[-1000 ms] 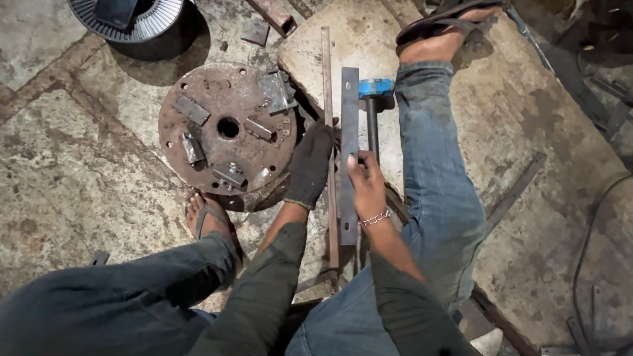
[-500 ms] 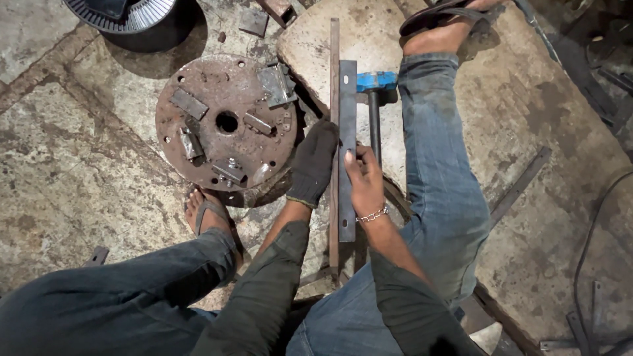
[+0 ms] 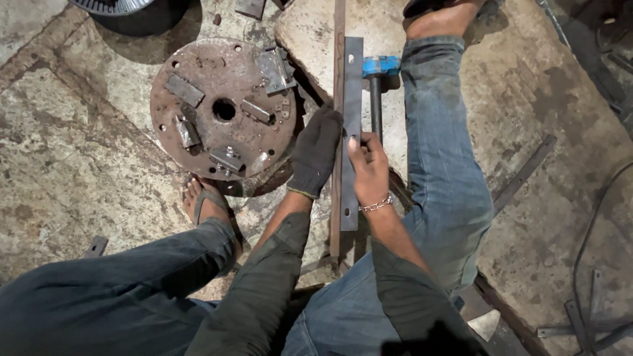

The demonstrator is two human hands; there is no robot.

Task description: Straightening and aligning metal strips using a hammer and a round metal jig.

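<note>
Pinching the grey flat steel bar (image 3: 353, 86) between thumb and fingers, my bare right hand (image 3: 369, 173) holds it near its middle. It lies lengthwise on the stone slab (image 3: 310, 29), tight against a rusty angle strip (image 3: 338, 59). My gloved left hand (image 3: 316, 150) presses flat on that strip's left edge, fingers closed together. Just right of the bar lies a blue-headed hammer (image 3: 379, 69). Left of my glove sits a rusty round plate (image 3: 221, 109) with small blocks on it.
</note>
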